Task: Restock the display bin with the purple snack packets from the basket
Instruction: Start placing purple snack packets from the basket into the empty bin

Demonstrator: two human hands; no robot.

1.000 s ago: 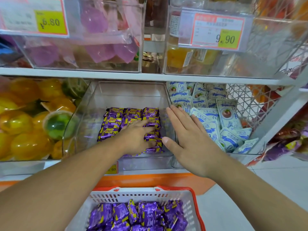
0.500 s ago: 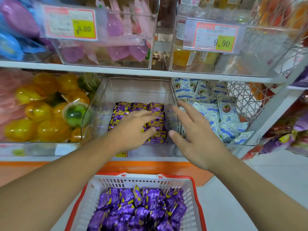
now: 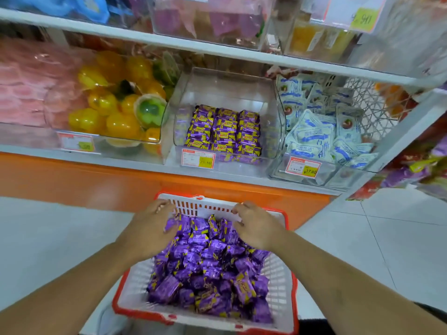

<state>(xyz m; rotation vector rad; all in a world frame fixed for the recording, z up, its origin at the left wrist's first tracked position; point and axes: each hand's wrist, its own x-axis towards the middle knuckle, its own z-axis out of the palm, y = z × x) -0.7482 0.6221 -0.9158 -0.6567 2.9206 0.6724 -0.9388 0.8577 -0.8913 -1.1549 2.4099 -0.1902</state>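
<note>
While both hands (image 3: 154, 228) dig glossy purple packets (image 3: 208, 269) | slotted plastic basket (image 3: 200, 207) | fingers' grip unclear

Both hands' fingers (image 3: 167, 206) dip among the purple snack packets (image 3: 208, 267), so their grip is hidden. The basket (image 3: 280, 269) has its near rim cut off. Price tags above the display bin (image 3: 227, 93) are blurred.

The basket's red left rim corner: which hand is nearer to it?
Left. The left hand reaches beside that corner of the basket; the right hand is across near the opposite side.
</note>
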